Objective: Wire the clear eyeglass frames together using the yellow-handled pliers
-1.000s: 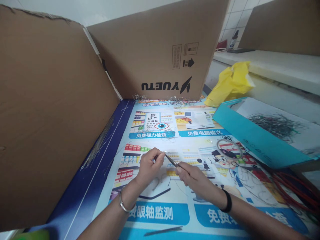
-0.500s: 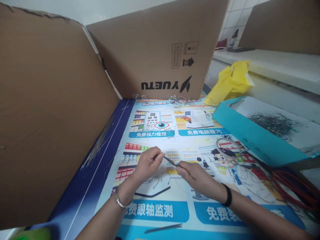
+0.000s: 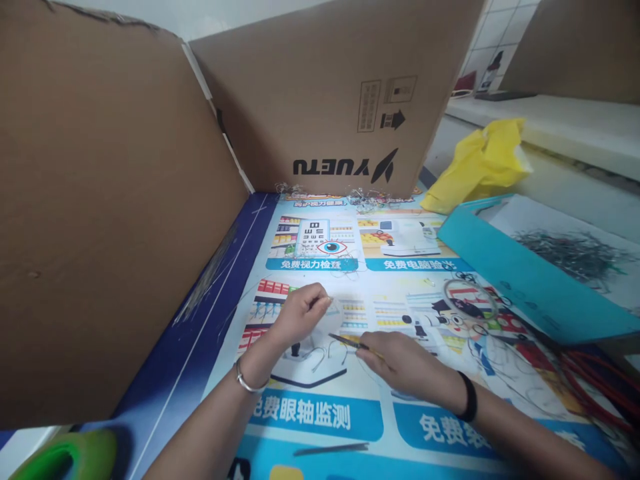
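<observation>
Left of the turquoise box (image 3: 520, 293), a thin pointed tool (image 3: 345, 341) is pinched by the fingers of the right hand (image 3: 395, 360), its handle partly covered. The left hand's (image 3: 300, 313) fingers are pressed together; whether anything is pinched cannot be told. Tangled wire pieces (image 3: 575, 257) are held in the box, cut off rightward.
</observation>
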Tool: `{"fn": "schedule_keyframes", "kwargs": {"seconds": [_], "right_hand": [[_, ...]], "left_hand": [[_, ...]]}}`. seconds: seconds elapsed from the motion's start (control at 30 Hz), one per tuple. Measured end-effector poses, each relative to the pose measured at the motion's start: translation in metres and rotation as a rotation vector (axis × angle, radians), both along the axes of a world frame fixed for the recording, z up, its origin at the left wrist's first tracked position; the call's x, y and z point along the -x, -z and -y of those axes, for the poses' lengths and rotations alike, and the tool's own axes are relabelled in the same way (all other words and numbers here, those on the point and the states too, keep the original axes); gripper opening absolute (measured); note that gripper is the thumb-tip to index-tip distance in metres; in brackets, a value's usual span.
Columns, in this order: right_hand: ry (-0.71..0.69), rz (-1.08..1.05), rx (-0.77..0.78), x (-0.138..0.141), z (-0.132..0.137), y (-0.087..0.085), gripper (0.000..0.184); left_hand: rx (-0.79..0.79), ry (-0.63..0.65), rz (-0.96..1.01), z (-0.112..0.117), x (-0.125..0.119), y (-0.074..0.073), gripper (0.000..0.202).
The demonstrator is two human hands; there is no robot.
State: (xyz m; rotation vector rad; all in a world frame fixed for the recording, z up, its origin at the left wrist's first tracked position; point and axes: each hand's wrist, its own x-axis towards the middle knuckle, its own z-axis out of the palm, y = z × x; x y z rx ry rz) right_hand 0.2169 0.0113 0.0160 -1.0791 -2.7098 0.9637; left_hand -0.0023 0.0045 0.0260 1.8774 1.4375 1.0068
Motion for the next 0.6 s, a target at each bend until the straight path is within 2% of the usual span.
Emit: {"fn": "schedule_keyframes", "kwargs": {"seconds": [0.23,0.37,0.47,0.6], "right_hand": [[0.124,0.008,-0.042,-0.003,-0.004,0.002,0.031],[0.207,0.114,-0.270,-0.003,-0.006,0.008,0.027],[0.220,0.200,-0.451,-0.001,-0.007,0.013,0.024],[0.200,0.123,-0.563,-0.002,-0.012,0.018,0.025]], "left_hand": [[0.038,-0.106,0.032,-0.002,0.002,0.007,0.024],[0.027,-0.110,-0.014,-0.003,-0.002,0.012,0.022],[0.033,-0.097,-0.076,-0.003,-0.006,0.013,0.023],[0.045,-0.048,-0.238,0.001,-0.013,0.011,0.019]]}}
